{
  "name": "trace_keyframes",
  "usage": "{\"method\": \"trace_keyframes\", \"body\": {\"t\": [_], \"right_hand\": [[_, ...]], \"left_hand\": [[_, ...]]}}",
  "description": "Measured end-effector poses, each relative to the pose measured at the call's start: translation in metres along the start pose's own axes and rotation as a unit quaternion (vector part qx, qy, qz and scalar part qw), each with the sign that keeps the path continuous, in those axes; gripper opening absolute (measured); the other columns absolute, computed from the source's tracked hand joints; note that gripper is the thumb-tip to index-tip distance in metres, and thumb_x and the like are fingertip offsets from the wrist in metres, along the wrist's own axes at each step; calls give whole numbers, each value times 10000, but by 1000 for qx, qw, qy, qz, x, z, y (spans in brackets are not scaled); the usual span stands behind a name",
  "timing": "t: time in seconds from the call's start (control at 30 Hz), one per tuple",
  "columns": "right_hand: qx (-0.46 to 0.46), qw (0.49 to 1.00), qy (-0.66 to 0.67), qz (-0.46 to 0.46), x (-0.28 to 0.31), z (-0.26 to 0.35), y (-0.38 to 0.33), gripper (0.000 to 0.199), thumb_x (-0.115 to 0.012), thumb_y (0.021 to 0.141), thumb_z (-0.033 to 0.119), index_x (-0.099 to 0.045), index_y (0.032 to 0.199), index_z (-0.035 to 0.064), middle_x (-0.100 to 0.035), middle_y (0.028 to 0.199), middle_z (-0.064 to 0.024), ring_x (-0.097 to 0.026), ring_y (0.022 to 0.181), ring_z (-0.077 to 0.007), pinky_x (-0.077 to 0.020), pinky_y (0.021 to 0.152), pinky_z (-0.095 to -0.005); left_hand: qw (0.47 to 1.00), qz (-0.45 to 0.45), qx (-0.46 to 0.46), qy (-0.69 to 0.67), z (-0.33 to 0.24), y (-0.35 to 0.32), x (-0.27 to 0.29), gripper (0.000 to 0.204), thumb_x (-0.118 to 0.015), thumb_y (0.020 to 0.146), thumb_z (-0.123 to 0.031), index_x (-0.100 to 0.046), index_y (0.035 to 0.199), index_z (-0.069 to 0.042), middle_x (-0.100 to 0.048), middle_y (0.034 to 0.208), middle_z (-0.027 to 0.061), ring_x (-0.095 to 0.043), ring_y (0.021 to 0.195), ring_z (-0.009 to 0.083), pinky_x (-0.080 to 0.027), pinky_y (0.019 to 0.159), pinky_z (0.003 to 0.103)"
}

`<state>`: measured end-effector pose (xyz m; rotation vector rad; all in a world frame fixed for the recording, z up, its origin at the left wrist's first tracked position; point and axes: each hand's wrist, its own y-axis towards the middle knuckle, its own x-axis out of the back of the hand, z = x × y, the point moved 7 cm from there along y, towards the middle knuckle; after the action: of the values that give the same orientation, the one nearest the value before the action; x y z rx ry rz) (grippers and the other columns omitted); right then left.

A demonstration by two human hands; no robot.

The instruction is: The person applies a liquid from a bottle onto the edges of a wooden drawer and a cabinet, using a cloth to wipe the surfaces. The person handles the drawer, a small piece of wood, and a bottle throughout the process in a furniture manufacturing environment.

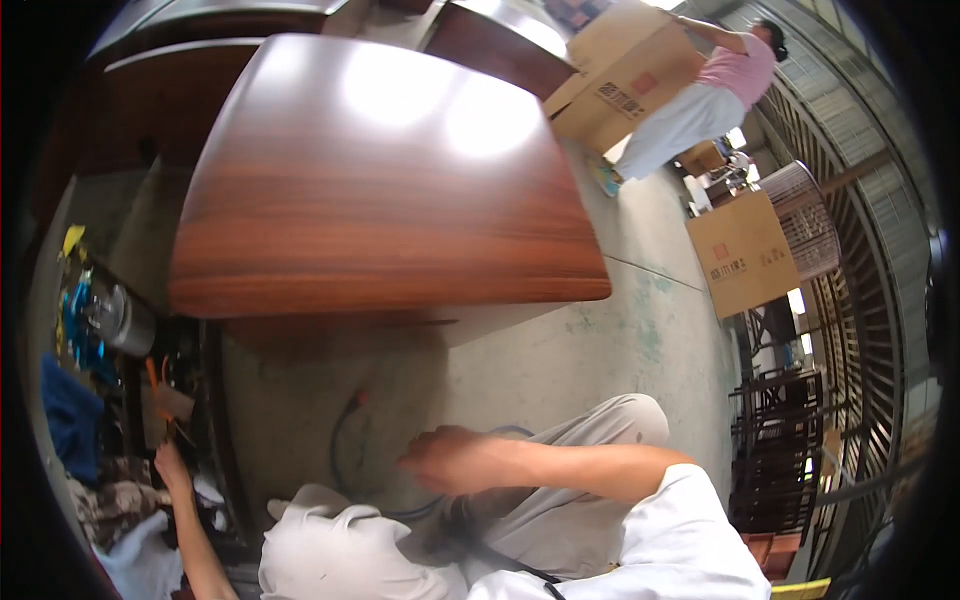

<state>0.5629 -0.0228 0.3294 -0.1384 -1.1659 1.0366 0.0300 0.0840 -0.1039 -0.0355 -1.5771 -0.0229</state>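
Observation:
My left hand (172,465) reaches into a tool-filled tray or cart at the lower left. Its fingers look closed around something thin that I cannot make out. Just above it are a small brownish flat piece (174,403) and an orange strip-like thing (152,372). My right hand (445,460) hangs over the floor in front of my knees, blurred, with its fingers curled and partly hidden. Below and beyond it a dark bluish hose or cord (336,440) with a reddish end lies on the concrete. Ahead stands a glossy reddish-brown wooden cabinet or table (400,220).
Left, the tray holds a metal cup-like part (125,320), a blue cloth (70,415) and rags. Beyond are more dark wooden furniture (490,45) and a person in pink (740,75) at a large carton (630,90). Another carton (745,255) and stacked dark chairs (780,440) stand right.

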Motion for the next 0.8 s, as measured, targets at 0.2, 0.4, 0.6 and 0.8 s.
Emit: {"method": "trace_keyframes", "body": {"t": [0.2,0.4,0.6,0.8], "right_hand": [[67,993,11,-97,-4,13,25,313,-582,943,213,-654,1185,27,-664,1058,-161,-642,1020,-336,-525,877,-453],[68,981,-27,-180,9,18,16,247,-627,914,224,-683,1094,66,-669,853,-140,-663,909,-337,-550,791,-438],[82,974,-29,-208,30,17,8,220,-618,926,190,-680,1089,55,-669,858,-146,-660,908,-342,-546,789,-439],[155,943,167,-243,102,44,-28,271,-602,988,151,-628,1228,29,-644,1013,-130,-668,898,-311,-552,790,-426]], "left_hand": [[992,50,53,101,108,24,-54,307,-465,975,-35,-628,1234,-38,-656,1154,156,-651,1025,285,-541,831,355],[774,-153,-36,-614,94,23,-4,319,-495,966,-78,-640,1246,-34,-664,1201,186,-641,1071,359,-533,901,399],[975,-66,116,-175,68,20,59,244,-534,932,-35,-689,1120,-18,-712,1065,224,-682,935,401,-538,805,437],[877,-21,112,-467,6,-2,185,97,-661,974,-80,-665,1030,0,-674,936,34,-607,876,111,-497,832,265]]}}
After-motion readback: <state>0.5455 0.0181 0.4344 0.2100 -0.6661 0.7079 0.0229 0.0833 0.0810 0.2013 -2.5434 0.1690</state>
